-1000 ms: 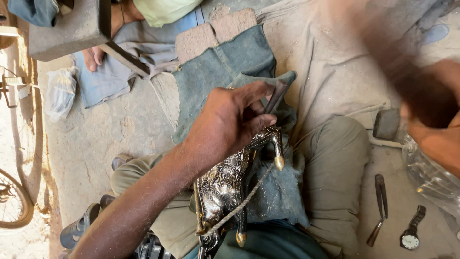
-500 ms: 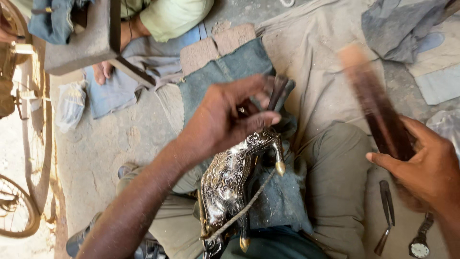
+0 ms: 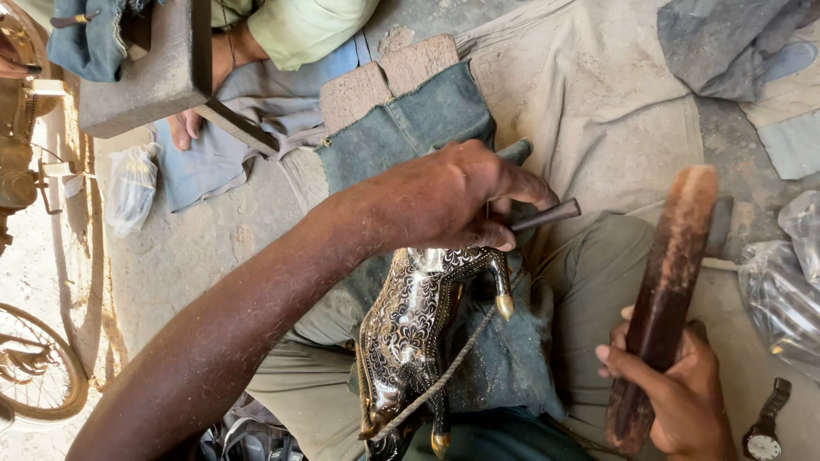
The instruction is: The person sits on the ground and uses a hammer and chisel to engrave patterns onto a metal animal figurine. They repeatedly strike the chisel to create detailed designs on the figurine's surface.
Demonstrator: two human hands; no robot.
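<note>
At the far left we are seeing a bicycle wheel (image 3: 38, 367) and a small clear plastic bag (image 3: 130, 186) lying on the dusty ground. Beyond them, a second person's bare foot (image 3: 181, 128) is resting beside a grey wooden block (image 3: 145, 68).

Moving right, our left hand (image 3: 444, 201) is gripping a thin dark metal punch (image 3: 547, 213), fingers closed around it, its tip hidden behind the hand. The hand is pressing on the black animal figurine with silver inlay and brass hooves (image 3: 410, 333), which is lying on a folded blue denim cloth (image 3: 504, 367) across our lap. A twisted cord (image 3: 444, 376) is crossing the figurine's body.

We are judging the work well advanced: fine patterning is covering the visible flank and legs. How much remains under the hand we cannot tell.

Further right, our right hand (image 3: 679, 384) is clenching a long brown wooden mallet (image 3: 662, 299), raised apart from the punch.

At the near right, a wristwatch (image 3: 763, 437) is lying on the cloth, with a clear plastic bag (image 3: 781, 290) just beyond it. Nothing is standing between mallet and punch.
</note>
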